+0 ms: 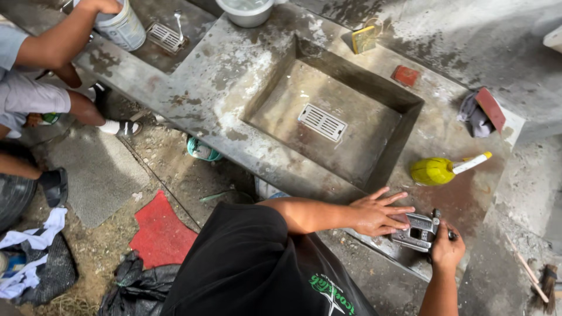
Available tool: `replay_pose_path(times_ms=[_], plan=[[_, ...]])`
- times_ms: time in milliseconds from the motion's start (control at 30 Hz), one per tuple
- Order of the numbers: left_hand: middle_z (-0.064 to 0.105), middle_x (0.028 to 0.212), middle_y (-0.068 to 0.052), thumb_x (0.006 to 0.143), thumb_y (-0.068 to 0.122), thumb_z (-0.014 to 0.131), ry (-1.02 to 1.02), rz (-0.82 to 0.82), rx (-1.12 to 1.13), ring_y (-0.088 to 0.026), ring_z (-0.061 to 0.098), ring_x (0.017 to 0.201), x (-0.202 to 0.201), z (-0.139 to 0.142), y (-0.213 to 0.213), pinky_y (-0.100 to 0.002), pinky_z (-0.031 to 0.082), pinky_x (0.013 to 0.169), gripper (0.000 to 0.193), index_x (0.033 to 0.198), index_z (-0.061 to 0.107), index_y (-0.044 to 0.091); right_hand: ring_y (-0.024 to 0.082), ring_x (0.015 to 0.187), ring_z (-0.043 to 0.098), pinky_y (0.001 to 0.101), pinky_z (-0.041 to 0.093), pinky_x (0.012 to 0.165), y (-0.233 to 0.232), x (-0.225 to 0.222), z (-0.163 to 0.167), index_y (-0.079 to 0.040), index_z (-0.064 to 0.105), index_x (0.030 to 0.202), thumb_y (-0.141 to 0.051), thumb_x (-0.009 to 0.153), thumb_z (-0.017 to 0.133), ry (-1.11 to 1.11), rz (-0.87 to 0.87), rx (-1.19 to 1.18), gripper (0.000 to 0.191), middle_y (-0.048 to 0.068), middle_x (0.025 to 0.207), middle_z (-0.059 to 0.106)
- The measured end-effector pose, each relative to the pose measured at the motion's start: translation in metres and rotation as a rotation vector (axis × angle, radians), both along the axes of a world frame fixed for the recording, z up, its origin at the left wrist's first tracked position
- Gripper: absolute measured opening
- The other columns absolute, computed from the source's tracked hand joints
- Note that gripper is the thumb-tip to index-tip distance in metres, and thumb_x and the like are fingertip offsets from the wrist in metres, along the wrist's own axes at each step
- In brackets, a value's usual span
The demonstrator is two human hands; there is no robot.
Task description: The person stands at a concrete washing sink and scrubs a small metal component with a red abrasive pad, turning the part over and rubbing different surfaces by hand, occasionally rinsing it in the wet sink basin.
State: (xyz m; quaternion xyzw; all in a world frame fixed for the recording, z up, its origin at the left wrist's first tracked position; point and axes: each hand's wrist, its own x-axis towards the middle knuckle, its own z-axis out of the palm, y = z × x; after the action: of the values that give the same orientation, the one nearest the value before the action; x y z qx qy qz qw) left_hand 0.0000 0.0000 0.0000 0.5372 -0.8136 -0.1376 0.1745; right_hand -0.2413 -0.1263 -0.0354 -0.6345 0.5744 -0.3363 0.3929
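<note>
head view: hands on metal clamp (countertop edge)

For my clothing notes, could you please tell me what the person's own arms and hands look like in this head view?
Both forearms are bare, with no sleeves reaching them. The left hand and the right hand wear no gloves, and no rings, watch or bracelet show. The fingers are bare too. A black top with a small green and white print covers the torso; its sleeve ends are not clear.

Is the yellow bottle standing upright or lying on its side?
On its side: the yellow bottle lies flat on the concrete counter, nozzle pointing right.
</note>
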Motion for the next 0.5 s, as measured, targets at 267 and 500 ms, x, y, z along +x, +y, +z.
replay_pose_path(times_ms=[267,500], plan=[[0.020,0.171,0.008,0.102,0.050,0.050,-0.052,0.018,0.013,-0.029,0.001,0.162,0.093,0.066,-0.010,-0.062,0.002,0.129,0.043,0.145,0.057,0.046,0.015,0.085,0.062,0.0303,0.050,0.079,-0.015,0.095,0.064,0.005,0.071,0.117,-0.028,0.108,0.069,0.017,0.004,0.008,0.034,0.008,0.099,0.071],[0.020,0.170,0.008,0.101,0.051,0.050,-0.031,0.052,0.009,-0.029,0.001,0.161,0.166,0.142,-0.018,-0.061,0.002,0.130,0.044,0.144,0.058,0.045,0.016,0.075,0.060,0.0340,0.048,0.066,-0.037,0.166,0.137,0.003,0.071,0.113,-0.032,0.108,0.071,0.118,-0.033,0.046,0.036,0.009,0.092,0.069]])
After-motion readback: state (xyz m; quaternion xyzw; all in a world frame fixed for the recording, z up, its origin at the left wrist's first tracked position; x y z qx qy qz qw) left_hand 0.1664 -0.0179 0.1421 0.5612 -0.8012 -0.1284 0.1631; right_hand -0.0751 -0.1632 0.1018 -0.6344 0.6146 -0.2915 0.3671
